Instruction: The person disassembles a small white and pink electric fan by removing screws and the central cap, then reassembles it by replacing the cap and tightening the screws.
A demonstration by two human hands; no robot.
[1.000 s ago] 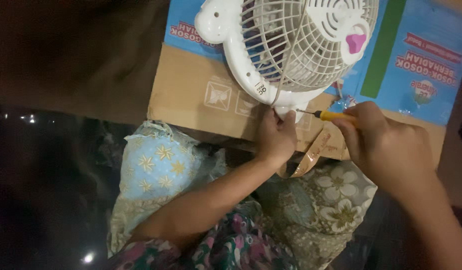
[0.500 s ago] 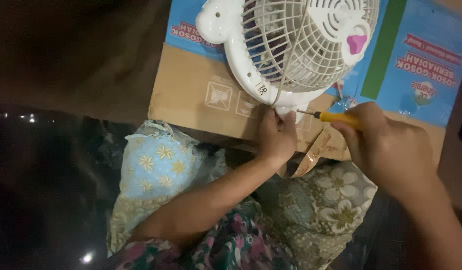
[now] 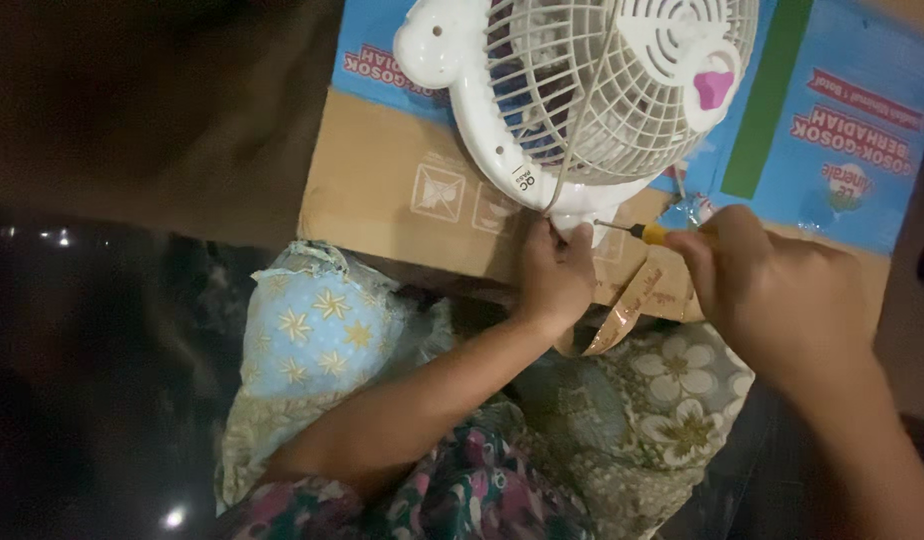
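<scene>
Two hands work at the white fan [image 3: 582, 100]: left hand [image 3: 554, 275] fingers pinch its lower rim, right hand [image 3: 772, 290] fingers clamp a yellow-handled screwdriver [image 3: 637, 231] lying on the cardboard box [image 3: 402, 190].

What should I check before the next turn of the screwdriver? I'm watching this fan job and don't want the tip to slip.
1. Screwdriver held firmly: ok, the right hand is closed around its yellow handle.
2. Tip seated in a screw: cannot tell, the tip meets the lower edge of the fan, but no screw head shows.
3. Fan steadied: ok, the left hand grips its lower edge beside the tip.
4. Left fingers clear of the tip: not ok, they sit right next to it.
5. Stable support: ok, the fan lies on a flattened cardboard box.
6. Light: not ok, the surroundings are dim.
</scene>
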